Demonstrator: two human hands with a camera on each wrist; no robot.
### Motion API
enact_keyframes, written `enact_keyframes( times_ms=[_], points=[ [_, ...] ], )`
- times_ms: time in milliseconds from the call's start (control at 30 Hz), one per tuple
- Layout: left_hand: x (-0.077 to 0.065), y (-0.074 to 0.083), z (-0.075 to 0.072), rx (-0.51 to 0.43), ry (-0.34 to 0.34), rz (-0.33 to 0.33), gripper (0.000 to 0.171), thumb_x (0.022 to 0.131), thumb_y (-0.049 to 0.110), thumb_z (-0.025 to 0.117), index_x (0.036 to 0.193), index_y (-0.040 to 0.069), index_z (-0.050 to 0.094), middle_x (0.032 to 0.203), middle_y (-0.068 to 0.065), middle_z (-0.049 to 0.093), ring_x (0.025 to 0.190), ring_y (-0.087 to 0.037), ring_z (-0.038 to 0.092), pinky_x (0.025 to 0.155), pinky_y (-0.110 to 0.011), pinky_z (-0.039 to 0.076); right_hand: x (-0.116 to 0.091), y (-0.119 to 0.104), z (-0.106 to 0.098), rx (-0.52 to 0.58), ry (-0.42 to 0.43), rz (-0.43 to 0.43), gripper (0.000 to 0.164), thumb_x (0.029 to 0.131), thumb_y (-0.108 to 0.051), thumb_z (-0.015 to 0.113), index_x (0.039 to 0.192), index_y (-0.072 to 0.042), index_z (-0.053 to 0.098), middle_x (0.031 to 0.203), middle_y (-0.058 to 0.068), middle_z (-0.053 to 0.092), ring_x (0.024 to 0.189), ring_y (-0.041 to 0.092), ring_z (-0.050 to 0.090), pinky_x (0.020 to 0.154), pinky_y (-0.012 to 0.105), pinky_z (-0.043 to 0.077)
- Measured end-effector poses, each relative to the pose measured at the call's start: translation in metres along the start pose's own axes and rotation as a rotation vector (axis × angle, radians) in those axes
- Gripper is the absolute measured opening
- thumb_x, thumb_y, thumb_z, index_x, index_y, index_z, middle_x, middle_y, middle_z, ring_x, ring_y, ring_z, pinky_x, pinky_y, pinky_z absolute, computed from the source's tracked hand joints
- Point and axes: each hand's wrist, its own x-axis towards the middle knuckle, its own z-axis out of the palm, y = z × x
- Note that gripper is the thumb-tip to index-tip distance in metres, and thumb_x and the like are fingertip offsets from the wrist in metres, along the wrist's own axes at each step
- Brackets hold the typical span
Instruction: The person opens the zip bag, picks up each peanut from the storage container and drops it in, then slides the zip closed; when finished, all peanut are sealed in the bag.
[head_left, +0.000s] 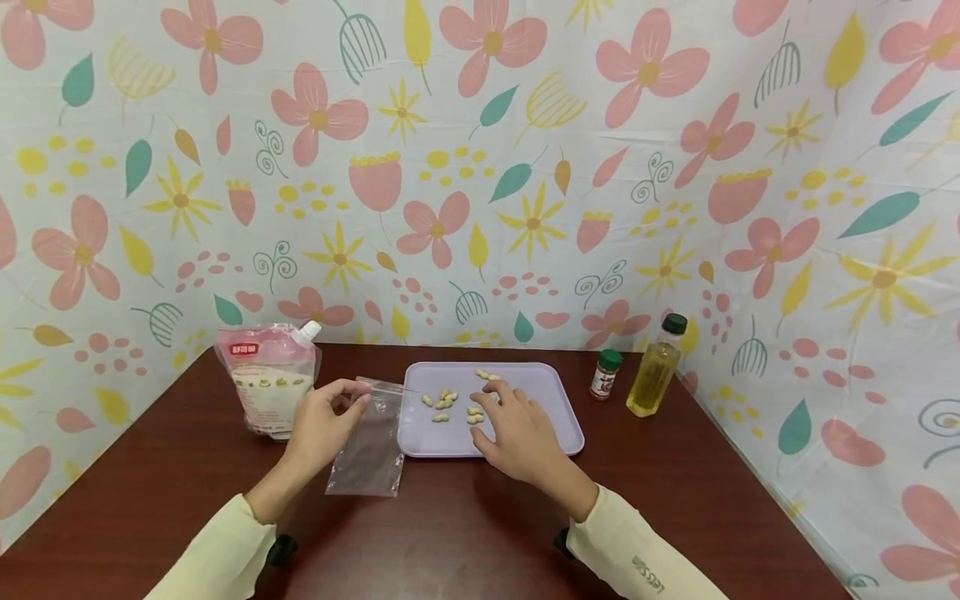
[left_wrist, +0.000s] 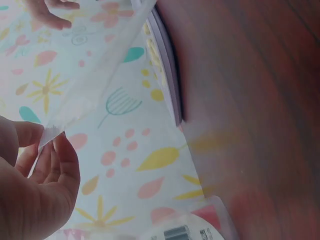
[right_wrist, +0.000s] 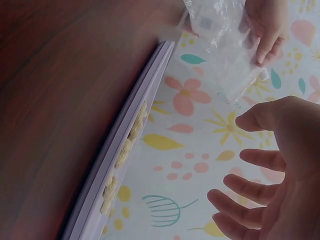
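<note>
My left hand (head_left: 321, 427) pinches a clear plastic zip bag (head_left: 371, 457) at its top edge, left of the lilac tray (head_left: 551, 400). Thumb and fingertips meet on the film in the left wrist view, where the bag (left_wrist: 82, 92) slants up from the left hand (left_wrist: 47, 185). Over the tray hovers my right hand (head_left: 523, 435), its fingers spread and slightly bent with nothing between them. Several unshelled peanuts (head_left: 444, 398) lie on the tray in small groups, some partly hidden by that hand. In the right wrist view, peanuts (right_wrist: 121, 152) line up behind the tray's rim.
Behind the left hand stands a pink-and-white spouted pouch (head_left: 272, 379). A small green-capped jar (head_left: 605, 375) and an oil bottle (head_left: 654, 371) stand right of the tray. The dark wooden table (head_left: 420, 542) meets a flowered cloth (head_left: 480, 275) at its back edge.
</note>
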Motion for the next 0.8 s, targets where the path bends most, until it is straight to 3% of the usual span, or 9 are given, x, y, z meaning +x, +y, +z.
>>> enact_keyframes(
  times_ms=[267,467,600,733,800],
  points=[
    [-0.002,0.015,0.006,-0.117,-0.004,0.023,0.014,0.084,-0.002,0.076,0.093,0.007,0.069,0.075,-0.001,0.069,0.060,-0.008,0.060,0.053,-0.023,0.047,-0.002,-0.012,-0.007,0.189,-0.017,0.010,0.038,0.088,-0.033,0.070,0.123,-0.018,0.065,0.125,0.000,0.057,0.107,0.020,0.060,0.075,0.040,0.051],
    [-0.006,0.029,0.014,-0.185,-0.018,0.048,0.028,0.083,-0.005,0.076,0.107,0.005,0.065,0.082,-0.007,0.072,0.063,-0.009,0.063,0.056,-0.023,0.049,-0.003,-0.018,-0.010,0.291,0.015,0.049,0.044,0.090,-0.031,0.070,0.130,-0.016,0.059,0.117,-0.003,0.062,0.093,0.011,0.062,0.070,0.032,0.051],
    [-0.009,0.040,0.018,-0.201,-0.038,0.053,0.032,0.084,-0.001,0.077,0.112,0.007,0.065,0.083,-0.005,0.073,0.067,-0.011,0.065,0.060,-0.022,0.049,-0.004,-0.022,-0.012,0.503,0.046,0.095,0.041,0.091,-0.027,0.071,0.127,-0.011,0.061,0.109,0.001,0.066,0.082,0.011,0.065,0.068,0.030,0.052],
    [-0.014,0.050,0.024,-0.258,-0.093,0.002,0.028,0.086,0.002,0.075,0.112,0.007,0.066,0.086,-0.004,0.072,0.068,-0.018,0.069,0.059,-0.025,0.052,-0.005,-0.022,-0.014,0.721,0.082,0.133,0.025,0.091,-0.019,0.072,0.114,-0.008,0.067,0.104,0.006,0.068,0.076,0.017,0.067,0.060,0.029,0.053],
    [-0.016,0.054,0.027,-0.297,-0.119,-0.019,0.024,0.088,0.004,0.074,0.110,0.007,0.067,0.087,-0.005,0.072,0.068,-0.019,0.070,0.058,-0.028,0.053,-0.006,-0.021,-0.015,0.769,0.096,0.155,0.019,0.091,-0.017,0.073,0.108,-0.008,0.070,0.103,0.007,0.068,0.075,0.018,0.067,0.057,0.028,0.052]
  ],
)
